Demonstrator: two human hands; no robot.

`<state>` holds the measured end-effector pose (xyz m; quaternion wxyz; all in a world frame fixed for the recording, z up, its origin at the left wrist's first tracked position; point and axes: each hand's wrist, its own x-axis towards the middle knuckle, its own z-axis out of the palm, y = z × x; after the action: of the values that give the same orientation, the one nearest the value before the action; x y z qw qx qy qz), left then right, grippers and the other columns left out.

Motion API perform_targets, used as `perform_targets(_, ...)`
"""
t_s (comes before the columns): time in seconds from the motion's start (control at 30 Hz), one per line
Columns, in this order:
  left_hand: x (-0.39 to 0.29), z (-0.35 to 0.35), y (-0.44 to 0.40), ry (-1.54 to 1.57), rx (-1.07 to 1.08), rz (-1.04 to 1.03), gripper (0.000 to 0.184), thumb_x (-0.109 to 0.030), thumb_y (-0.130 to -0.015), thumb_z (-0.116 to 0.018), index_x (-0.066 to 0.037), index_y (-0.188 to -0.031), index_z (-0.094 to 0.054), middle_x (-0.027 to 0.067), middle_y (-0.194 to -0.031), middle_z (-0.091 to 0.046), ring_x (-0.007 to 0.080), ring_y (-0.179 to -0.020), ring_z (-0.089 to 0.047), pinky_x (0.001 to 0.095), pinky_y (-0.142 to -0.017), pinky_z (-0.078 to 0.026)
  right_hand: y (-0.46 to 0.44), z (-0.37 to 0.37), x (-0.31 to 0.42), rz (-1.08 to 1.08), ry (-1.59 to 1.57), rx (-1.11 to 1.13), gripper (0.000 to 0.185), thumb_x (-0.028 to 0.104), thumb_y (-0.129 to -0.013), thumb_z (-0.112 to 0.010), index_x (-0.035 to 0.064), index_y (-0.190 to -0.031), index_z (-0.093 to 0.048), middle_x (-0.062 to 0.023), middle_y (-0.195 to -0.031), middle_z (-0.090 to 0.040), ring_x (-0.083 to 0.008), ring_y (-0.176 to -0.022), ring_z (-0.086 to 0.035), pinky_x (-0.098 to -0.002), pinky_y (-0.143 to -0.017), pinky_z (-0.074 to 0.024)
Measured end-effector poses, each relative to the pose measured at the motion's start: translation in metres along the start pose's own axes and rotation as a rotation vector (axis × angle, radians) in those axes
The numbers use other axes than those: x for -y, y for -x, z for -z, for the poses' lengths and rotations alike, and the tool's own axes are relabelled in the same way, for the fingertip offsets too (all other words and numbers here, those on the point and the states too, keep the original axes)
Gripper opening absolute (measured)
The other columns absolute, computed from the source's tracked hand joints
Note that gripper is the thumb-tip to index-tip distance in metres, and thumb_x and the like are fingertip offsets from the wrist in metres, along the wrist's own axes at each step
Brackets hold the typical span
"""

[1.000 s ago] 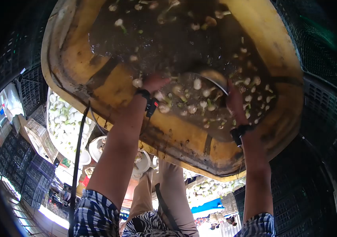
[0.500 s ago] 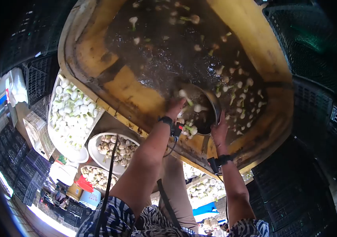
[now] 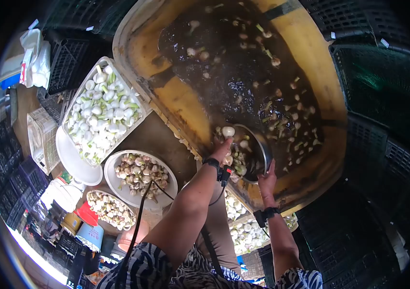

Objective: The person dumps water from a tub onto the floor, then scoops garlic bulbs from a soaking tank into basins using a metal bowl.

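A round metal bowl, tilted and holding several garlic bulbs, is at the near edge of a big yellow tub of dark water. My right hand grips the bowl's right rim. On the bowl's left side, my left hand is against the bulbs, its fingers partly hidden by them; a whitish bulb sits just above it. More bulbs float in the water, mostly on the right.
Left of the tub stand a white crate of clean bulbs, a round white basin of brownish bulbs and a smaller basin. Dark crates line the right. A black cable hangs at the lower left.
The bowl has come out of the water toward the tub's near edge with bulbs in it, both hands moving with it. The view has turned, showing more of the basins at left.
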<state>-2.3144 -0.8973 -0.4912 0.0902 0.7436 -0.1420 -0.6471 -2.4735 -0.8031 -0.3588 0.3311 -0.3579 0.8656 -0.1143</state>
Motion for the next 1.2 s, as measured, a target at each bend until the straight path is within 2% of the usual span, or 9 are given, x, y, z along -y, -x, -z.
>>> perform_targets(0.3,-0.002,-0.005,0.014,-0.073,0.071,-0.018,0.088,-0.035,-0.076,-0.066,-0.003,-0.138,-0.012,0.0187,-0.134,-0.034,0.0280,-0.121,-0.038,0.0352,-0.098,-0.033,-0.008,0.010,-0.036,-0.061,-0.275,0.037,0.073,-0.006,-0.062,-0.057,0.0003,-0.131,-0.033,-0.0171,-0.112,-0.057,-0.0233,-0.104,-0.055,-0.0296,-0.087,-0.0423)
perform_targets(0.5,-0.094,-0.004,0.076,-0.154,-0.026,-0.263,0.085,-0.033,-0.076,-0.063,-0.005,-0.139,-0.014,0.0255,-0.128,-0.041,0.0361,-0.113,-0.047,0.0381,-0.092,-0.040,-0.010,0.077,0.065,-0.019,-0.470,-0.033,0.071,-0.012,-0.058,-0.047,0.0005,-0.127,-0.039,-0.0087,-0.111,-0.055,-0.0194,-0.104,-0.051,-0.0250,-0.093,-0.0353)
perform_targets(0.53,-0.133,0.012,0.106,-0.420,0.029,-0.082,0.086,-0.037,-0.077,-0.061,-0.007,-0.140,-0.012,0.0270,-0.121,-0.047,0.0379,-0.106,-0.052,0.0394,-0.088,-0.042,-0.009,0.087,0.082,0.004,-0.426,-0.037,0.072,-0.011,-0.058,-0.048,0.0006,-0.128,-0.038,-0.0094,-0.113,-0.054,-0.0199,-0.106,-0.050,-0.0250,-0.093,-0.0346)
perform_targets(0.7,-0.154,0.045,0.152,-0.149,-0.063,-0.290,0.090,-0.041,-0.074,-0.062,-0.010,-0.141,-0.010,0.0303,-0.118,-0.047,0.0400,-0.104,-0.051,0.0437,-0.089,-0.041,0.040,0.127,0.174,0.153,-0.309,-0.107,0.075,-0.012,-0.064,-0.051,-0.0020,-0.134,-0.028,-0.0159,-0.122,-0.051,-0.0195,-0.109,-0.049,-0.0240,-0.092,-0.0354)
perform_targets(0.83,-0.107,0.115,0.173,0.358,-0.061,-0.525,0.072,-0.021,-0.083,-0.056,-0.006,-0.140,-0.014,0.0180,-0.110,-0.056,0.0287,-0.092,-0.058,0.0371,-0.076,-0.045,0.122,0.118,0.235,0.316,-0.175,-0.082,0.076,-0.012,-0.063,-0.049,-0.0013,-0.135,-0.027,-0.0187,-0.123,-0.050,-0.0227,-0.110,-0.050,-0.0275,-0.093,-0.0360)
perform_targets(0.97,-0.048,0.247,0.234,0.992,-0.013,-0.399,0.060,-0.011,-0.088,-0.047,-0.010,-0.140,-0.016,0.0047,-0.107,-0.051,0.0073,-0.081,-0.049,0.0225,-0.064,-0.044,0.208,0.053,0.257,0.596,0.153,-0.045,0.082,-0.013,-0.062,-0.051,0.0005,-0.137,-0.021,-0.0254,-0.123,-0.047,-0.0372,-0.111,-0.049,-0.0358,-0.093,-0.0380)
perform_targets(1.1,0.096,0.355,0.194,0.903,-0.045,-0.207,0.059,-0.045,-0.088,-0.047,-0.011,-0.132,-0.026,0.0106,-0.118,-0.042,0.0207,-0.104,-0.045,0.0345,-0.083,-0.044,0.253,-0.052,0.275,0.767,0.257,0.060,0.081,-0.014,-0.062,-0.049,0.0053,-0.137,-0.023,-0.0247,-0.123,-0.042,-0.0424,-0.105,-0.048,-0.0426,-0.087,-0.0417)
perform_targets(1.13,0.131,0.367,0.178,0.979,-0.131,-0.309,0.061,-0.046,-0.085,-0.050,-0.011,-0.130,-0.028,0.0113,-0.115,-0.044,0.0222,-0.098,-0.046,0.0395,-0.075,-0.045,0.257,-0.074,0.284,0.748,0.250,0.126,0.081,-0.013,-0.062,-0.049,0.0057,-0.137,-0.024,-0.0238,-0.124,-0.041,-0.0426,-0.102,-0.049,-0.0432,-0.084,-0.0431)
perform_targets(1.2,0.167,0.403,0.166,0.881,-0.255,0.030,0.052,-0.038,-0.081,-0.055,-0.015,-0.122,-0.035,0.0076,-0.106,-0.044,0.0220,-0.092,-0.046,0.0408,-0.066,-0.046,0.253,-0.123,0.286,0.846,0.282,0.128,0.080,-0.011,-0.063,-0.051,0.0057,-0.136,-0.023,-0.0224,-0.126,-0.038,-0.0430,-0.090,-0.054,-0.0454,-0.070,-0.0465)
